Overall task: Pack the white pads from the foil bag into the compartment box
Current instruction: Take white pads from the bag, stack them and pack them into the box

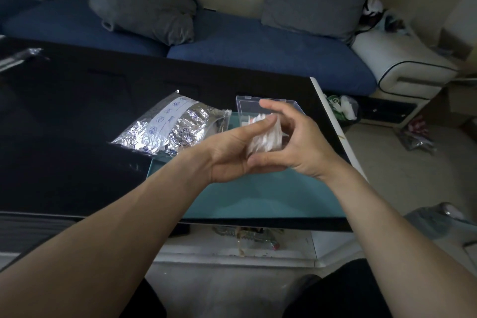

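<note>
A stack of white pads (265,137) is held upright between both my hands above the teal mat (258,193). My left hand (229,152) grips the stack from the left, thumb on top. My right hand (299,142) curls around it from the right, thumb under the stack. The crumpled silver foil bag (170,126) lies on the black table to the left, its zip end pointing away from me. The clear plastic compartment box (247,108) sits just behind my hands, lid raised, mostly hidden by them; something white shows inside it.
The black table (77,124) ends in a white edge on the right. A plastic-wrapped item (18,55) lies at its far left. A blue sofa with grey cushions (144,8) stands behind. Bags and clutter (343,107) lie on the floor at right.
</note>
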`<state>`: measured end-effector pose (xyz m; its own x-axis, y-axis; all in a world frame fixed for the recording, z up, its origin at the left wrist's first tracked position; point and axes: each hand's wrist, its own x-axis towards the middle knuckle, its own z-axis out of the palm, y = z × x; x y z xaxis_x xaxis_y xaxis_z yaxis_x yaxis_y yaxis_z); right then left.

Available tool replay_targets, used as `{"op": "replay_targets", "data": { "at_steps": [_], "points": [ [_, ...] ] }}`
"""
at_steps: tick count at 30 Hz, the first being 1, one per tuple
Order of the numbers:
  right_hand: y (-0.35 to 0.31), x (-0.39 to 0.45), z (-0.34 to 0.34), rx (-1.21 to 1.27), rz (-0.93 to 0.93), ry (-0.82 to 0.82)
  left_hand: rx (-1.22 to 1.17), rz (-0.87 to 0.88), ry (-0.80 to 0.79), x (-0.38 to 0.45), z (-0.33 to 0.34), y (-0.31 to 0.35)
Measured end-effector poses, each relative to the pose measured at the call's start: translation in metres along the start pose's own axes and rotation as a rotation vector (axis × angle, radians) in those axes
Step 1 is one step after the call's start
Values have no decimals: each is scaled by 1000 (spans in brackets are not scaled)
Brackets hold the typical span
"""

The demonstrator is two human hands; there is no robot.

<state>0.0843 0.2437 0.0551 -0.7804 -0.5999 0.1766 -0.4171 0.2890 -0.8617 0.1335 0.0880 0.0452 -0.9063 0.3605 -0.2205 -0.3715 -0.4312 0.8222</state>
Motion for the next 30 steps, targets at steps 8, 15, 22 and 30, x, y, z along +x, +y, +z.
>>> {"op": "replay_targets", "data": {
  "at_steps": [8,15,22,30],
  "points": [
    [7,3,7,-179,97,-188,109,-160,-1,0,-3,-6],
    [0,3,10,-113,-8,-32,-57,46,58,7,-3,-4],
    [-3,0,9,-91,35,-87,4,9,-41,-1,0,-2],
    [-6,0,18,-161,-68,-150,83,-95,-37,-4,1,-4]
  ]
}}
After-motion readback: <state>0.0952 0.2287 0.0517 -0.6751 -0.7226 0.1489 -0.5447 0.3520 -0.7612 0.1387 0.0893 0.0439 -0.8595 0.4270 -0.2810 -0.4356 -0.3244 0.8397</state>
